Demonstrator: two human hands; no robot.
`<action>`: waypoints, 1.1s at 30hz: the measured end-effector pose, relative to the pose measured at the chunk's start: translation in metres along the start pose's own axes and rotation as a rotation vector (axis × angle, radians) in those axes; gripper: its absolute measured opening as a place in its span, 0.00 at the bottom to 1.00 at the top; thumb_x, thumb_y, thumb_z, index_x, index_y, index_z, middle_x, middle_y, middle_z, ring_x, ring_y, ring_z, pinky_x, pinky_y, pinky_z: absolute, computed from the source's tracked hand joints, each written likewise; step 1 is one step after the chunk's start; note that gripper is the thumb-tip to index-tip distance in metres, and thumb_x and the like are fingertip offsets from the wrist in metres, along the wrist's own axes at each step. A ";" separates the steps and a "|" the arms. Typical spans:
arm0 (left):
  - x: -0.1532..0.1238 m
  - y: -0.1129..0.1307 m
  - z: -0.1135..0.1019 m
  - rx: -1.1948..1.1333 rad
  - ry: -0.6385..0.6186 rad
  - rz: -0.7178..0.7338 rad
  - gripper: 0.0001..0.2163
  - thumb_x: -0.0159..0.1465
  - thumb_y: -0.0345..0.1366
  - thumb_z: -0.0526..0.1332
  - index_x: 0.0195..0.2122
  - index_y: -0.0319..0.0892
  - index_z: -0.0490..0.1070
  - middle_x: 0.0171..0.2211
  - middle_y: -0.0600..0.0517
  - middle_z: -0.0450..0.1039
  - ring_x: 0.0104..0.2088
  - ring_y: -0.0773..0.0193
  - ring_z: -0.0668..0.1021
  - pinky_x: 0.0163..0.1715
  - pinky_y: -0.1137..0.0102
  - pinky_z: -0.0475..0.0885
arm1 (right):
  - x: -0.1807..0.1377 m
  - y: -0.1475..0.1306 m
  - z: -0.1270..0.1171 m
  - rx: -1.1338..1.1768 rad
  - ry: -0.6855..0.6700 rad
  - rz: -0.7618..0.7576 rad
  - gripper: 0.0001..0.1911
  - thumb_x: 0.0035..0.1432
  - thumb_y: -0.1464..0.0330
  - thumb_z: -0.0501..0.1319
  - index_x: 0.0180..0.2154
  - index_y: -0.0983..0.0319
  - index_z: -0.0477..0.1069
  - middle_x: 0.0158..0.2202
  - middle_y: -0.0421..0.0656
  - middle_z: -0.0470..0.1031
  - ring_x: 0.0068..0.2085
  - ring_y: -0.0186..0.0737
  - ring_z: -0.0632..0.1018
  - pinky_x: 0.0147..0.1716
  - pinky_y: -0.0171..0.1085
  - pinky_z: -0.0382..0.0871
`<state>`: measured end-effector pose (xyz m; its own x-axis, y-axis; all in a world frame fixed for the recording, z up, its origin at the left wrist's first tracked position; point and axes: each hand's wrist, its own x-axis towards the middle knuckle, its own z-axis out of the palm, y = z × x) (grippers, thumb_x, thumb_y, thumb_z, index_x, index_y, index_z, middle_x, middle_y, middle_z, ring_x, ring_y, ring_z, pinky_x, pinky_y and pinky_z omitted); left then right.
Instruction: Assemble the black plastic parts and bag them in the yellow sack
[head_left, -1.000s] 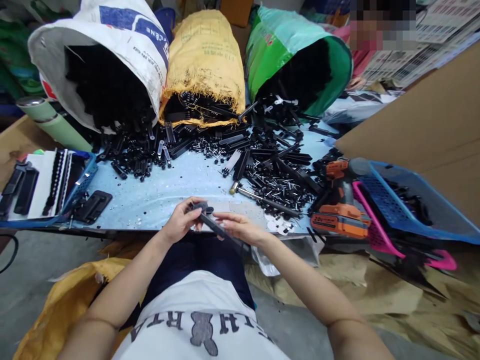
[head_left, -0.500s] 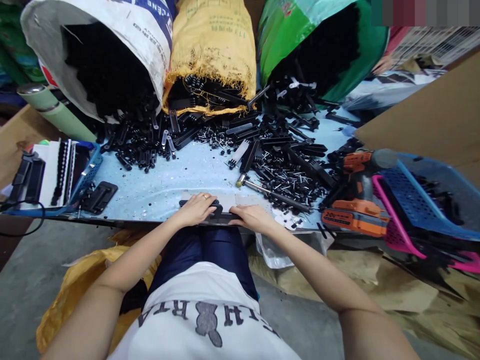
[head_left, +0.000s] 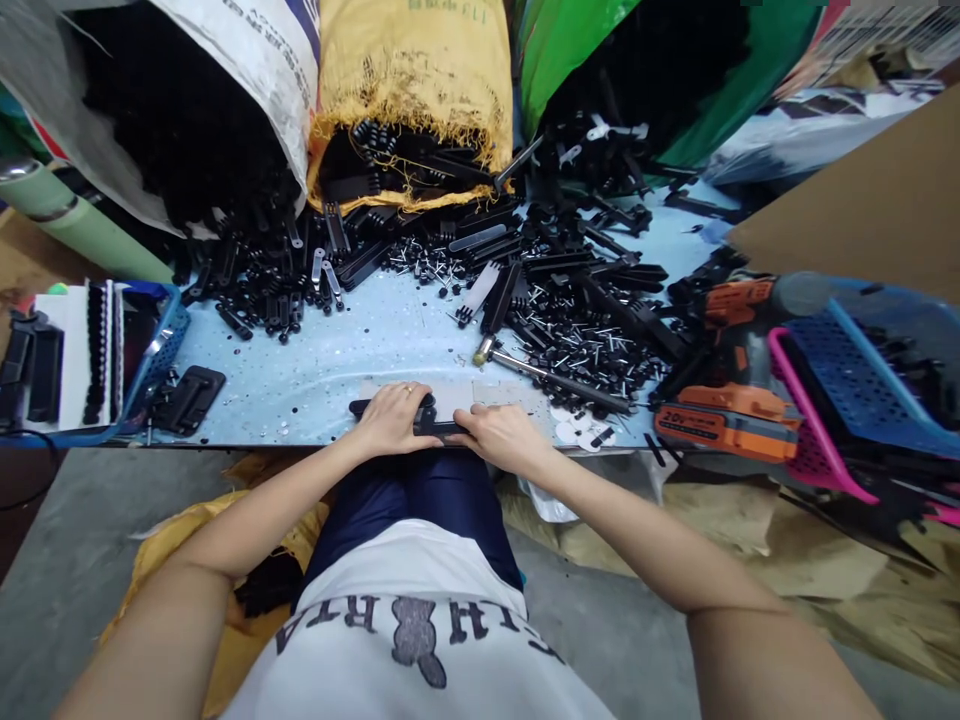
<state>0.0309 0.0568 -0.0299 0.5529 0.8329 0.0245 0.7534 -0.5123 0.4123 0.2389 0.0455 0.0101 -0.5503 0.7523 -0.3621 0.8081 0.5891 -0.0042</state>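
My left hand [head_left: 392,418] and my right hand [head_left: 501,436] both press down on a long black plastic part [head_left: 433,428] lying flat at the near edge of the light blue table [head_left: 330,370]. The left hand covers the part's left end, fingers curled over it. The right hand's fingers close on its right end. Only the middle and the far left tip of the part show between and beside the hands.
Three open sacks, white [head_left: 225,60], yellow [head_left: 420,80] and green [head_left: 570,50], spill black parts [head_left: 570,300] across the table's back. A hammer [head_left: 547,375] lies right of my hands. An orange drill [head_left: 720,400] and blue basket [head_left: 862,380] sit right; a blue tray [head_left: 161,350] sits left.
The hands brought the black part from mid-air above my lap down onto the table edge and now press it flat. The camera has tilted downward.
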 end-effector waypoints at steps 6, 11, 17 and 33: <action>-0.003 -0.005 0.000 -0.080 0.107 -0.008 0.32 0.50 0.58 0.63 0.49 0.43 0.60 0.45 0.45 0.69 0.46 0.52 0.73 0.44 0.61 0.67 | -0.002 -0.002 -0.016 0.029 0.023 -0.016 0.23 0.64 0.52 0.43 0.42 0.60 0.66 0.35 0.50 0.75 0.32 0.42 0.76 0.26 0.35 0.53; -0.005 -0.008 0.006 -0.052 0.141 0.054 0.31 0.52 0.59 0.60 0.47 0.40 0.62 0.44 0.43 0.70 0.45 0.51 0.74 0.43 0.60 0.68 | -0.003 -0.004 -0.020 -0.003 0.032 -0.027 0.22 0.65 0.53 0.43 0.42 0.60 0.66 0.35 0.50 0.74 0.32 0.43 0.76 0.27 0.36 0.54; -0.005 -0.012 0.012 -0.032 0.197 0.105 0.25 0.57 0.57 0.57 0.43 0.40 0.65 0.39 0.44 0.71 0.42 0.54 0.75 0.42 0.63 0.70 | -0.005 -0.008 -0.025 -0.071 0.106 -0.024 0.21 0.66 0.56 0.42 0.42 0.61 0.66 0.35 0.50 0.73 0.33 0.43 0.75 0.29 0.37 0.54; 0.162 -0.081 -0.039 0.034 0.180 -0.262 0.21 0.64 0.26 0.48 0.58 0.39 0.59 0.53 0.39 0.63 0.52 0.52 0.67 0.50 0.59 0.63 | 0.018 0.046 0.037 0.122 0.311 -0.218 0.23 0.64 0.53 0.47 0.40 0.63 0.71 0.39 0.48 0.71 0.41 0.41 0.70 0.38 0.39 0.54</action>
<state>0.0452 0.2419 -0.0237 0.2692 0.9595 0.0831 0.8750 -0.2797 0.3951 0.2738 0.0750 -0.0315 -0.7337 0.6782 -0.0414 0.6742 0.7192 -0.1676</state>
